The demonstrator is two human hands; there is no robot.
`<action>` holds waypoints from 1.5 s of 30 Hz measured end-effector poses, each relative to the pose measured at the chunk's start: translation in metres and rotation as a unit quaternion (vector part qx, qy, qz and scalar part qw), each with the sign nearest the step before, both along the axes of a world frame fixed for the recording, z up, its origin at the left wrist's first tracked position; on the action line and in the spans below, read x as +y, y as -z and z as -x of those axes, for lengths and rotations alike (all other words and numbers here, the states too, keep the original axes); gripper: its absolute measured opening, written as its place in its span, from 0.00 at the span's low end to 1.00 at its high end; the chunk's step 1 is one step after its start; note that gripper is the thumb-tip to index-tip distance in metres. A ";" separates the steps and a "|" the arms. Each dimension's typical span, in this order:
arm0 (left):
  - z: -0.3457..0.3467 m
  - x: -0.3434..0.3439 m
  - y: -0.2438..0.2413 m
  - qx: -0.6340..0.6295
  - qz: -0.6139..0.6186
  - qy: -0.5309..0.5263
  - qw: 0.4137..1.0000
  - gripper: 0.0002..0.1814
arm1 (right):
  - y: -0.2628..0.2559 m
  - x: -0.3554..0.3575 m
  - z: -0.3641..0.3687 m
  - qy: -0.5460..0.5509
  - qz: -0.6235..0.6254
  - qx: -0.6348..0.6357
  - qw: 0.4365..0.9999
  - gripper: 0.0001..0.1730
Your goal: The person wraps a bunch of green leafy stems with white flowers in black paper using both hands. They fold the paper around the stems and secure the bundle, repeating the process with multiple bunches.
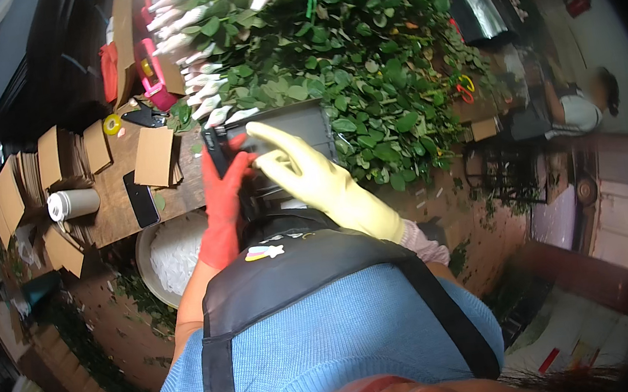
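My left hand [225,189], in a red rubber glove, is closed around a black handheld tool [216,149] whose exact kind I cannot tell. Beside it, my right hand [293,169] wears a pale yellow rubber glove; its index finger reaches out near the tool, and whether the fingertips pinch anything is unclear. Both are over the near left part of a grey tray [297,130]. Past the tray lie many leafy green stems [371,83], with flower heads in white mesh sleeves [203,86] at their left end.
On the wooden table [187,197] at left are cardboard pieces [151,157], a phone [141,198], a lidded cup [74,203], yellow tape [112,125] and a pink tape dispenser [153,77]. A tub of white scraps [174,254] stands below. A person [579,107] is at far right.
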State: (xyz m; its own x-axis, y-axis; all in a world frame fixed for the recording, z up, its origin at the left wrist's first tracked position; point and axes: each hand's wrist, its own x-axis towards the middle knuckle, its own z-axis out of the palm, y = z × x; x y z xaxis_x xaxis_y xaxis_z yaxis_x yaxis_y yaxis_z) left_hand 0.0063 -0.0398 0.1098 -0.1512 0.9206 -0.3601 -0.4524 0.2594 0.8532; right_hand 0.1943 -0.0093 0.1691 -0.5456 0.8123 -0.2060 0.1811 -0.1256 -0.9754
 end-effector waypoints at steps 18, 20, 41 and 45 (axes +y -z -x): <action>0.200 0.174 0.123 0.629 0.015 -0.175 0.757 0.21 | 0.009 0.002 -0.027 0.178 -0.006 -0.004 0.984 0.21; 0.223 0.207 0.126 0.513 0.093 -0.071 0.850 0.23 | 0.007 -0.002 -0.015 0.174 -0.004 -0.009 0.985 0.21; 0.165 0.148 0.009 0.521 0.008 0.222 0.824 0.26 | -0.008 -0.010 -0.035 0.153 -0.051 -0.111 0.981 0.21; 0.055 0.074 -0.038 0.372 -0.015 0.315 0.873 0.27 | -0.008 -0.004 -0.031 0.129 -0.036 -0.143 0.981 0.20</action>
State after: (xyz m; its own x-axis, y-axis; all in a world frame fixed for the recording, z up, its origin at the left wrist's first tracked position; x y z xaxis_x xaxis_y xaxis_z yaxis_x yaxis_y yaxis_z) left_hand -0.0488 0.0342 0.1481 0.2059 0.9130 -0.3522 0.4548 0.2294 0.8605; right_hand 0.2258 -0.0129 0.1776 -0.2478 0.9339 -0.2579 0.4187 -0.1368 -0.8978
